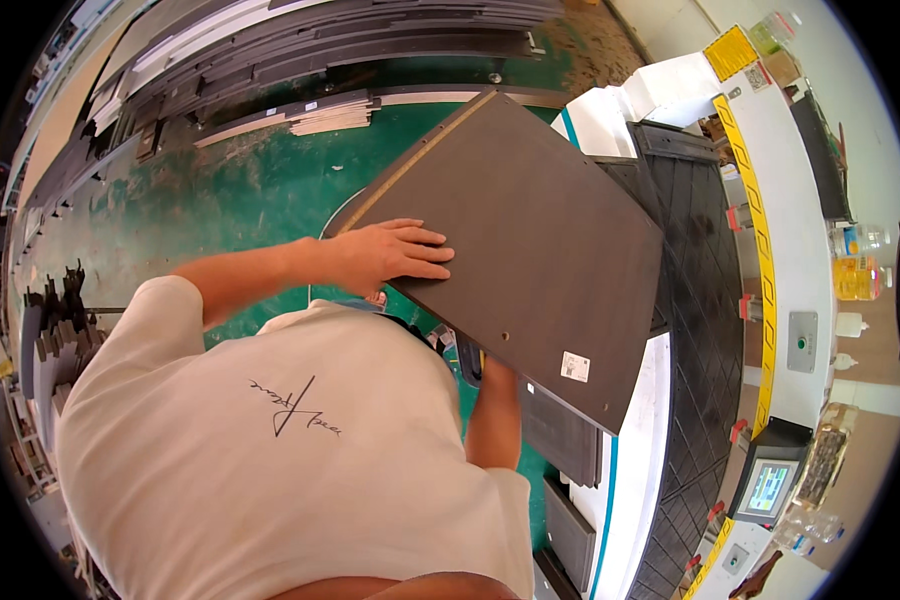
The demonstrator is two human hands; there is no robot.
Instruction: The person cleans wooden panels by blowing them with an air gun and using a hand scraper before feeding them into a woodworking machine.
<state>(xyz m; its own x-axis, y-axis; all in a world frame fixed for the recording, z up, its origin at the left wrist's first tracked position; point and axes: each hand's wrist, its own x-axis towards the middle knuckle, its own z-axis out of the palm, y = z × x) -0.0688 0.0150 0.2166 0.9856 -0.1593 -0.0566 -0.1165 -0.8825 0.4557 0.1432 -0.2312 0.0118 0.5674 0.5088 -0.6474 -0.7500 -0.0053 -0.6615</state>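
A large dark brown board with a white label and a few small holes lies tilted across the view in front of me. Along its upper left edge runs a light tan groove or strip. My left hand rests palm down on its near left part, fingers stretched out flat. From below, my right forearm reaches to the board's near edge; the hand and its fingers are hidden beneath it.
To the right stands a machine with a black ribbed belt, a yellow-marked rail and a small screen. Dark panels lean below the board. Stacked strips lie across the green floor. Bottles stand far right.
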